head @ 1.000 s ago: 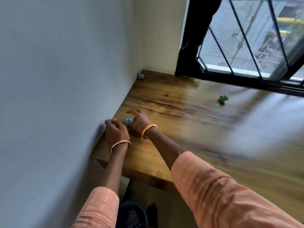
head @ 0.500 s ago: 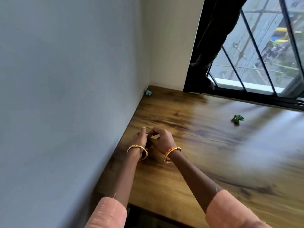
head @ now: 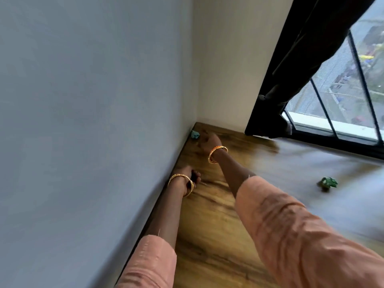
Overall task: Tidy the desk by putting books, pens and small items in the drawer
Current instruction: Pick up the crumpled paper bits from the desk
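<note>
A room in a flat, apparently a home study corner high in a building, is seen from above. A dark-grained wooden desk [head: 218,235] is fitted tight into the angle of two plain painted walls [head: 83,100], one grey-blue, one cream. A black-framed window [head: 332,125] with slanted bars runs along the desk's far edge, and a dark curtain [head: 291,69] is drawn to one side. Through the glass, streets and rooftops are seen far below.
</note>
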